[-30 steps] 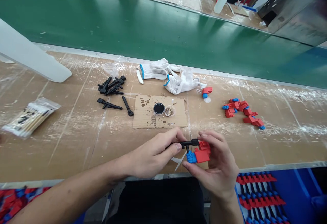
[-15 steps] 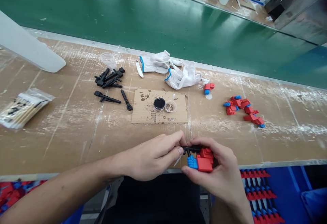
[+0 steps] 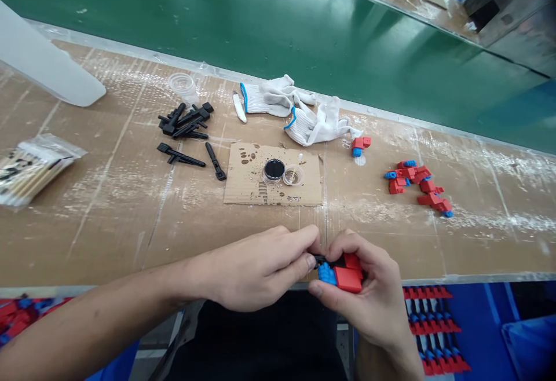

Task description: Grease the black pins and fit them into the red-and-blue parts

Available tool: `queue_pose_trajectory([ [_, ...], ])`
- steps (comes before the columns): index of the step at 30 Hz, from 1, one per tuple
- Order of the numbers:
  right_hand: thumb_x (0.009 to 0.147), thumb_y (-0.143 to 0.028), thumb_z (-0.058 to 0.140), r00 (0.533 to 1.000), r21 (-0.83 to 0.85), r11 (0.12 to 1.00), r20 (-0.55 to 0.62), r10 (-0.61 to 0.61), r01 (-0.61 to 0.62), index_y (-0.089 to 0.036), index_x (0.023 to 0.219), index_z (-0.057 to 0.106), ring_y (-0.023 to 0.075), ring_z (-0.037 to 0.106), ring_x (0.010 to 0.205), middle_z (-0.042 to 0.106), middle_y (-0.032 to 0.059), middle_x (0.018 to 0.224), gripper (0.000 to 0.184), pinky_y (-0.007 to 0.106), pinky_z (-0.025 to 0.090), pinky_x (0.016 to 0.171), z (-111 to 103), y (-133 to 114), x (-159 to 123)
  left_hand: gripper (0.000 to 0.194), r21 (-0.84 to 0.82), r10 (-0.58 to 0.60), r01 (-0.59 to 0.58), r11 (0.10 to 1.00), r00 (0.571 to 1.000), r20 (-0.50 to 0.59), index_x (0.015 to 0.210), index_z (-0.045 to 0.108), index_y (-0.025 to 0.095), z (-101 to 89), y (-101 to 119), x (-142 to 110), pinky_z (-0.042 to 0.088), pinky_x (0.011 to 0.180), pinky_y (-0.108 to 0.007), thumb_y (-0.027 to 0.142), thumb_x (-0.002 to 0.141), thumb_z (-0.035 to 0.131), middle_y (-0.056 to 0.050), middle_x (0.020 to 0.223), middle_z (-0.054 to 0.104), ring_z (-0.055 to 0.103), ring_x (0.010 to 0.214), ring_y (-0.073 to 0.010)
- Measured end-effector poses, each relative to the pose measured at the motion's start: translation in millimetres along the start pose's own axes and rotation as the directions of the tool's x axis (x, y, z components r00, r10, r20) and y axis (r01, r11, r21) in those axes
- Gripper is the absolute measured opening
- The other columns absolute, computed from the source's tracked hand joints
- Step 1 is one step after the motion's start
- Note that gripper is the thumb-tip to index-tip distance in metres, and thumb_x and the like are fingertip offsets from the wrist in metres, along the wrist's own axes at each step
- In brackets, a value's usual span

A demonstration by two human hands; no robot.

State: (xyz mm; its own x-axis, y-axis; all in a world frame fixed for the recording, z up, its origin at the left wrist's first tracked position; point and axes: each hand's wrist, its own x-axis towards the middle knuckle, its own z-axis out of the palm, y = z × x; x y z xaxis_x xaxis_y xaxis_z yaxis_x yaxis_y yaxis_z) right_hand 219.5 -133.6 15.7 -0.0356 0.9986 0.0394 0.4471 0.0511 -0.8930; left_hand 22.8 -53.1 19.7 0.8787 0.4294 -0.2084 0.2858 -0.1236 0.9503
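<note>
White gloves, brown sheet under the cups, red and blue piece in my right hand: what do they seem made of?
White gloves: probably knitted cotton or blend, matte, judging by the ribbed surface. Brown sheet: dull corrugated cardboard, ridges showing at one patch. Red and blue piece: likely moulded plastic, low sheen, given smooth faces and crisp edges; painted resin possible.

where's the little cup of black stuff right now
In the head view, the cup of black stuff sits near the middle, on the stained cardboard, just left of a clear cup and beyond the left hand.
</note>
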Motion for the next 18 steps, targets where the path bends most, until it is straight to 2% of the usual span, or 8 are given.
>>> queue_pose_trajectory([
  [5,0.071,-0.041,0.090,0.998,-0.014,0.998,0.016,-0.053,0.053,-0.026,0.117,0.060,0.0175,0.068,0.079,0.070,0.0018,0.094,0.056,0.027,0.057,0.066,-2,12,-2,0.018,0.060,0.071,-0.067,0.996,0.995,-0.075,0.094,0.055,0.020,-5.1,-1,-1,0.035,0.060,-0.029,0.026,0.104,0.041,0.001,0.075,0.059,0.053,0.065,-0.0144],
  [7,0.073,-0.041,0.089,0.994,-0.075,0.992,0.043,-0.101,0.104,-0.026,0.111,0.063,0.0182,0.067,0.085,0.068,0.0028,0.098,0.049,0.029,0.057,0.071,-3,15,-4,0.017,0.037,0.121,-0.118,0.992,0.989,-0.088,0.100,0.060,0.018,-8.1,-3,-1,0.038,0.062,-0.026,0.021,0.103,0.043,0.001,0.077,0.063,0.055,0.066,-0.0129],
  [9,0.074,-0.043,0.088,0.988,-0.099,0.983,0.019,-0.155,0.156,-0.026,0.105,0.064,0.0170,0.063,0.080,0.064,0.0017,0.093,0.043,0.029,0.054,0.067,-2,16,-6,0.012,-0.053,0.167,-0.174,0.983,0.980,-0.112,0.106,0.064,0.018,-8.6,-6,-1,0.042,0.063,-0.024,0.022,0.100,0.054,0.001,0.080,0.066,0.057,0.066,-0.0115],
  [10,0.075,-0.047,0.086,0.983,-0.083,0.980,-0.011,-0.181,0.179,-0.026,0.105,0.064,0.0164,0.061,0.076,0.063,0.0009,0.088,0.044,0.028,0.053,0.064,0,15,-8,0.014,-0.124,0.195,-0.211,0.970,0.972,-0.135,0.109,0.065,0.018,-7.4,-8,-1,0.044,0.064,-0.023,0.023,0.096,0.064,0.002,0.081,0.067,0.058,0.066,-0.0111],
  [12,0.074,-0.058,0.082,0.971,-0.001,0.974,-0.077,-0.227,0.227,-0.026,0.108,0.062,0.0165,0.058,0.071,0.061,0.0002,0.083,0.050,0.029,0.051,0.061,8,15,-10,0.034,-0.293,0.231,-0.280,0.914,0.954,-0.192,0.112,0.067,0.017,-2.5,-12,1,0.049,0.066,-0.023,0.026,0.083,0.082,0.001,0.084,0.070,0.061,0.067,-0.0115],
  [14,0.077,-0.064,0.076,0.956,0.116,0.957,-0.154,-0.249,0.268,-0.028,0.113,0.059,0.0176,0.059,0.071,0.061,0.0007,0.085,0.053,0.031,0.052,0.062,19,15,-13,0.045,-0.442,0.236,-0.328,0.835,0.939,-0.251,0.112,0.069,0.017,4.2,-15,2,0.052,0.067,-0.023,0.027,0.074,0.090,0.000,0.084,0.071,0.065,0.071,-0.0133],
  [16,0.081,-0.065,0.071,0.943,0.204,0.933,-0.214,-0.254,0.297,-0.030,0.119,0.055,0.0182,0.059,0.073,0.060,0.0006,0.086,0.054,0.032,0.053,0.063,31,15,-14,0.042,-0.490,0.249,-0.371,0.789,0.922,-0.296,0.111,0.071,0.018,10.1,-17,3,0.053,0.065,-0.024,0.028,0.074,0.091,-0.002,0.085,0.073,0.067,0.072,-0.0143],
  [18,0.084,-0.066,0.068,0.936,0.229,0.922,-0.238,-0.257,0.312,-0.031,0.122,0.052,0.0182,0.059,0.076,0.058,0.0011,0.090,0.054,0.031,0.054,0.064,40,17,-14,0.036,-0.436,0.297,-0.440,0.785,0.885,-0.358,0.107,0.074,0.020,13.5,-18,3,0.055,0.067,-0.024,0.028,0.075,0.090,-0.004,0.093,0.074,0.068,0.075,-0.0145],
])
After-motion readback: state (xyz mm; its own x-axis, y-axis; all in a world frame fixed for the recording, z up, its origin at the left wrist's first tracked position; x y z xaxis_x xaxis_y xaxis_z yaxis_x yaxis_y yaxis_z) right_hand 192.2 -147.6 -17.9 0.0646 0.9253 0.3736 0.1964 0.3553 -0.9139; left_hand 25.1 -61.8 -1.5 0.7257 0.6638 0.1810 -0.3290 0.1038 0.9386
